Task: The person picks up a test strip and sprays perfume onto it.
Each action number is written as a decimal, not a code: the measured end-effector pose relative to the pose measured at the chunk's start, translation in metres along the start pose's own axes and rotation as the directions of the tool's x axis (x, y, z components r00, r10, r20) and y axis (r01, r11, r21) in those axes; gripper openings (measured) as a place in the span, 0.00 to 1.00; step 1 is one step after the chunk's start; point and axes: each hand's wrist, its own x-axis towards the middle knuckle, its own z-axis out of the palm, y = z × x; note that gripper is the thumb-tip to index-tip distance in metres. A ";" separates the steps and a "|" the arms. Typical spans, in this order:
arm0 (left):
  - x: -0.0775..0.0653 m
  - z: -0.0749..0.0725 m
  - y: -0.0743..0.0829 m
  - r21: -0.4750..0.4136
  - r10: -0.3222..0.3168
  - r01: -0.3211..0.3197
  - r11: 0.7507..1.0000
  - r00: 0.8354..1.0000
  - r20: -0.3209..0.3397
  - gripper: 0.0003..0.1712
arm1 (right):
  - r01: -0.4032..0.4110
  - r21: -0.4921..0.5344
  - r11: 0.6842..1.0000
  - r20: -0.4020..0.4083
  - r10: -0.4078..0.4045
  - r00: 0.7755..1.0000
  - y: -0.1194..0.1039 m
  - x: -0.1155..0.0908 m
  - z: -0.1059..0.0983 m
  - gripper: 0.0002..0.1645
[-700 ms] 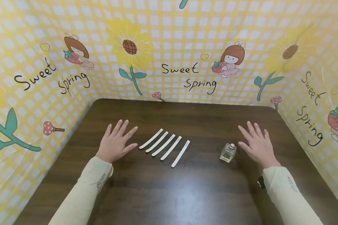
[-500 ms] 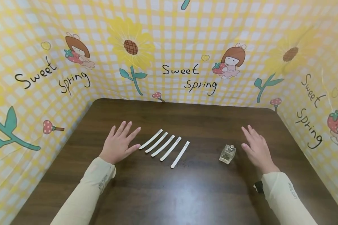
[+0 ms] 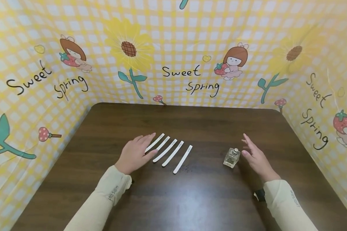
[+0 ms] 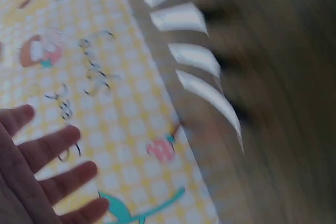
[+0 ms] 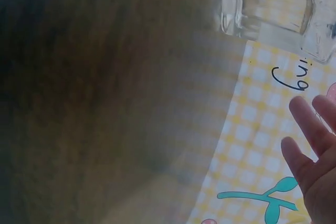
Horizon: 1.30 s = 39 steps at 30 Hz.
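Several slim white paper test strips point(image 3: 172, 153) lie side by side on the dark wooden table point(image 3: 208, 125), slanted, with small print at their far ends. My left hand point(image 3: 135, 154) hovers at the leftmost strips, overlapping them in the head view, its fingers loosely extended and holding nothing. In the left wrist view a strip point(image 4: 210, 95) bows up off the table, apart from the fingers point(image 4: 68, 179). A clear glass perfume bottle point(image 3: 232, 157) with a silver neck stands right of the strips. Just right of it my right hand point(image 3: 258, 160) is held relaxed, fingers forward, nothing in it.
A yellow checked cloth point(image 3: 179, 38) with flowers and cartoon figures walls the table at the back and both sides. A dark band point(image 3: 259, 194) shows at the right sleeve. Small dark specks point(image 3: 187, 169) lie by the rightmost strip.
My left hand has moved right and turned, from beside the strips to over the leftmost ones. My right hand has turned edge-on, its fingers drawn together. Strips and bottle stay put.
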 end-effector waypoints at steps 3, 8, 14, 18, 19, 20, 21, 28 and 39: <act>0.005 0.002 0.017 -0.139 -0.063 0.067 0.988 0.997 0.034 0.34 | -0.029 -0.018 0.999 0.023 0.030 0.999 -0.002 0.000 0.000 0.39; 0.014 0.007 0.040 -0.320 -0.210 0.265 0.909 0.957 0.199 0.31 | -0.076 -0.016 0.997 0.059 0.077 0.995 -0.004 0.001 -0.002 0.39; 0.023 0.024 0.052 -0.352 -0.306 0.413 0.840 0.896 0.321 0.28 | -0.092 -0.004 0.996 0.093 0.091 0.991 -0.007 0.000 0.000 0.37; 0.027 0.036 0.056 -0.332 -0.323 0.470 0.818 0.852 0.411 0.28 | -0.098 -0.010 0.995 0.113 0.098 0.989 -0.008 -0.001 0.002 0.38; 0.028 0.038 0.057 -0.343 -0.327 0.489 0.802 0.840 0.433 0.28 | -0.100 -0.017 0.995 0.117 0.102 0.988 -0.008 -0.001 0.003 0.39; 0.029 0.041 0.058 -0.353 -0.332 0.507 0.786 0.828 0.451 0.28 | -0.102 -0.023 0.995 0.121 0.104 0.987 -0.007 -0.001 0.003 0.39; 0.030 0.044 0.058 -0.361 -0.337 0.523 0.772 0.819 0.466 0.29 | -0.102 -0.029 0.994 0.124 0.105 0.987 -0.008 -0.001 0.004 0.40; 0.036 0.055 0.063 -0.349 -0.355 0.539 0.767 0.809 0.468 0.25 | -0.094 -0.051 0.994 0.118 0.100 0.988 -0.007 -0.003 0.007 0.43; 0.044 0.074 0.070 -0.289 -0.389 0.530 0.797 0.817 0.426 0.19 | -0.106 -0.014 0.994 0.129 0.107 0.986 -0.005 -0.005 0.010 0.44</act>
